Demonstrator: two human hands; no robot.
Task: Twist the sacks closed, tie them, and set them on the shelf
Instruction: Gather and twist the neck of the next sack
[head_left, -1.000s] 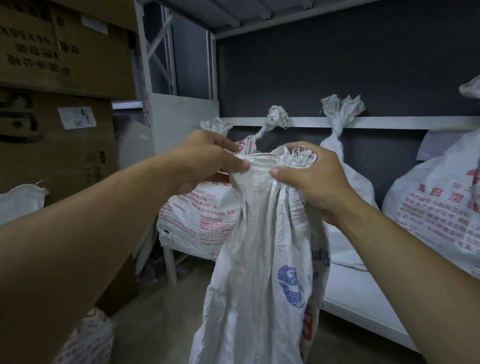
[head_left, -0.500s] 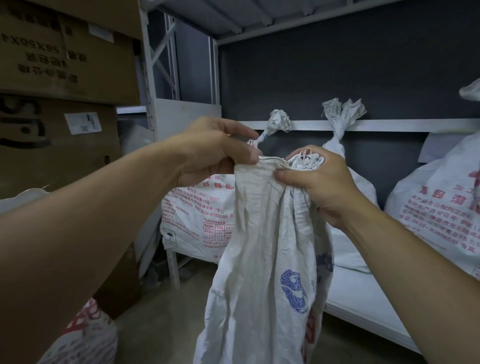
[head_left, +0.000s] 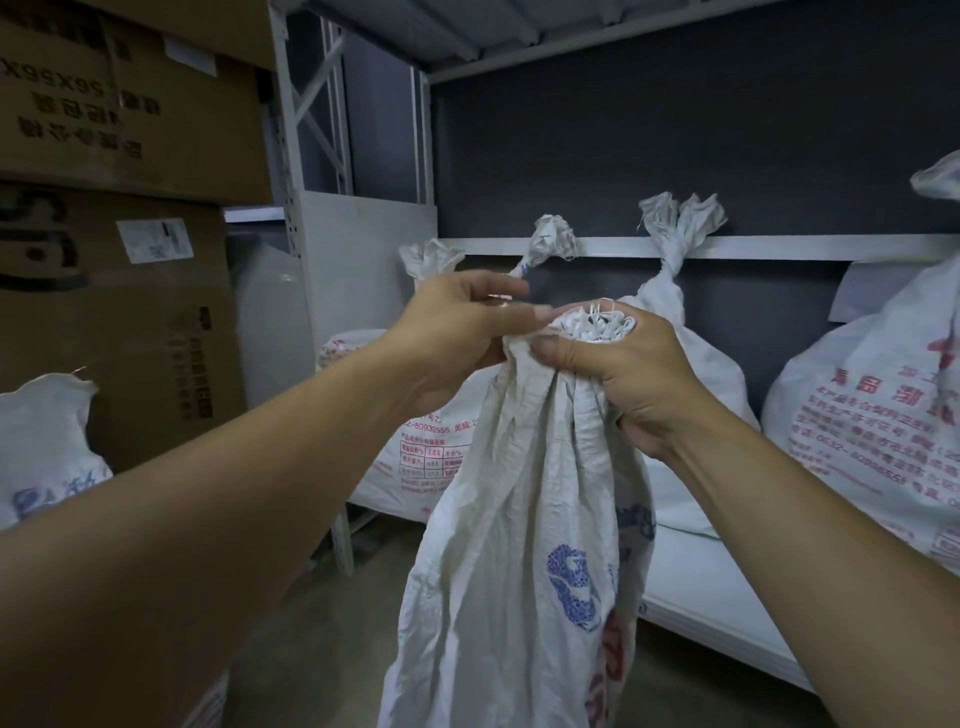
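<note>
A: Whereabouts of the sack (head_left: 519, 493)?
B: Hanging in mid-air at the centre of view, in front of the shelf (head_left: 717, 587), above the floor (head_left: 322, 665). Not set on the shelf. White woven cloth, creased, with blue print low on the front and red print down the right edge.
A: And the mouth?
B: Gathered into a tight bunch, sticking up out of the right hand (head_left: 628, 379). Loose threads at the rim. Bunched but not tied.
A: State of that hand?
B: Curled in a fist round the neck, thumb laid across the front folds, gripping.
A: The left hand (head_left: 452, 338)?
B: Just beside the right, touching the bunch from the left. Pinching a fold at the neck, as far as can be seen: thumb tip against the cloth, one finger stretched out above, the rest curled underneath.
A: Behind all that?
B: Tied sacks (head_left: 691, 374) standing on the shelf against the dark back wall (head_left: 675, 130), knotted tops up, red print on the ones at left and far right. White upright (head_left: 285, 156) at the shelf's left end.
A: Off to the left?
B: Stacked boxes (head_left: 119, 130), brown, with dark print and a white label (head_left: 155, 240). Lower down, in front of them, the left sack (head_left: 47, 441), white with blue print; tied or not, cannot tell.
</note>
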